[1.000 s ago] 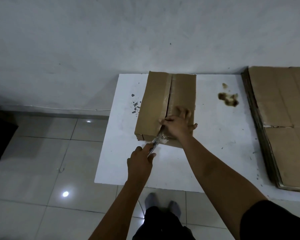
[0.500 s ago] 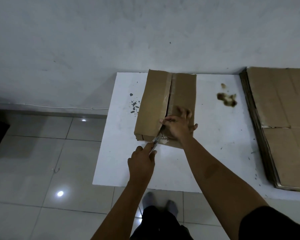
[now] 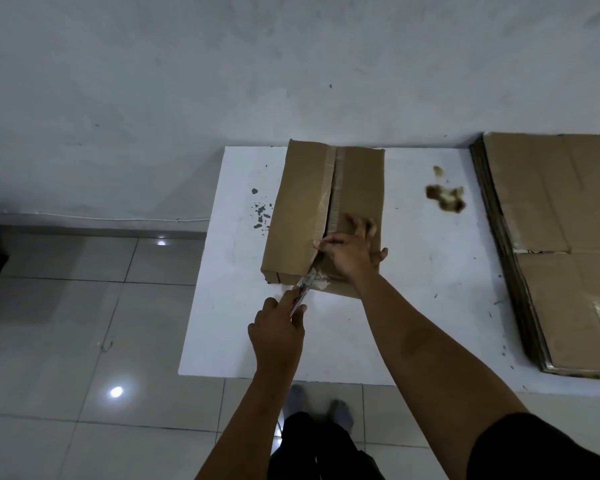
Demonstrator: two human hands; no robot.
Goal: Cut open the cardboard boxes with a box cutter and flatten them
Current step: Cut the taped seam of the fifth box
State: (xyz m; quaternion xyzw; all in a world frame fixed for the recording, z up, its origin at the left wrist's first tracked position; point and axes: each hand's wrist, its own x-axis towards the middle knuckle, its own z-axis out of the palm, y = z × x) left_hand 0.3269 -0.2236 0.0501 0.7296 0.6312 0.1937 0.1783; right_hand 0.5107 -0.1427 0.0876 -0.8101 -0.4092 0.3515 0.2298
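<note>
The cardboard box [image 3: 326, 216] lies flat on the white table [image 3: 413, 306], close to the far edge and nearer the left side than the right, its long side running from the far edge toward the person. A strip of tape runs down the middle seam of its top, and the seam gapes along its near half. The box cutter [image 3: 303, 289] points into the near end of that seam, its tip at the box's near edge beside a crumpled bit of clear tape. The left hand [image 3: 278, 334] grips the cutter's handle, fingers curled round it, over the table just in front of the box. The right hand [image 3: 350, 251] rests on the box top to the right of the seam, fingers spread flat, with the thumb and forefinger reaching toward the slit; whether they pinch the flap edge cannot be told.

On the table right of the box sits a brown stain [image 3: 445, 199], and left of it some dark flecks [image 3: 260, 213]. A stack of flattened cardboard [image 3: 551, 244] lies along the right side of the table, well apart from the box. Behind the table stands a pale wall [image 3: 222, 81]; to the left is a tiled floor [image 3: 84, 323].
</note>
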